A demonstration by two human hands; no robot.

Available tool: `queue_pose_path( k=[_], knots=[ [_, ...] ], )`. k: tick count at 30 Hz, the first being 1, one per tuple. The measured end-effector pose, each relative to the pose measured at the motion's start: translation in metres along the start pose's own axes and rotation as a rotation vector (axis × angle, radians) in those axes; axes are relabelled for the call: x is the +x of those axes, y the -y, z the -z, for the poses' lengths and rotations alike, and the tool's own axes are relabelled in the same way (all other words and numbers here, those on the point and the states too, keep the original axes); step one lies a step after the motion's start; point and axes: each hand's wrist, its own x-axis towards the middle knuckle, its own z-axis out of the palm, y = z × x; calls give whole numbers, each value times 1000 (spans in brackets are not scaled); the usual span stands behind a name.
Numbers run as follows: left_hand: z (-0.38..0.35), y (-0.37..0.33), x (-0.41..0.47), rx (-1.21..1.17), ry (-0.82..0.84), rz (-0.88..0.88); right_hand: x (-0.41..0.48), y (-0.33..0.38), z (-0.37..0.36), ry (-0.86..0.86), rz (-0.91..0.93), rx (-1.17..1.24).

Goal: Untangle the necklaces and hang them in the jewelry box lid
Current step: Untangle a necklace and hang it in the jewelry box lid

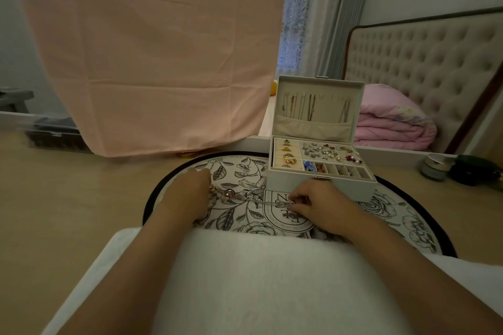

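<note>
We have the tangled necklaces [239,197] stretched flat on the round mat [234,168], between both hands. Right hand [318,204] pinches one chain end. Left hand [187,196] curls round the knotted end, exact finger hold hidden. Best approach: low tension, tease loops apart on the mat, no yanking. Jewelry box [321,171] sits just behind the right hand, lid [318,84] upright with chains hung and what looks like a gap mid-right. Open room lies left of the box.
</note>
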Motion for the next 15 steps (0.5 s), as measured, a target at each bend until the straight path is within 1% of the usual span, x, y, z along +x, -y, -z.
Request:
queue_pose_path(
  k=[2, 3, 6, 9, 10, 11, 15],
  knots=[
    [2, -6, -4, 128, -50, 0, -2, -1, 3, 11, 26, 12],
    [1, -13, -5, 122, -84, -27, -2, -2, 5, 17, 39, 20],
    [-6, -41, -6, -142, -138, -173, -4, -3, 11, 44, 47, 44],
    [-16, -69, -7, -259, -45, -398, -3, -8, 12, 91, 58, -35],
    [-20, -75, -6, -266, -10, -436, -2, -9, 13, 101, 52, -49],
    [-23, -78, -5, -262, 10, -450, -2, -10, 14, 105, 43, -52],
    [-25, -77, 5, -224, -1, -425, 0, -16, 15, 91, 0, -39]
  ],
)
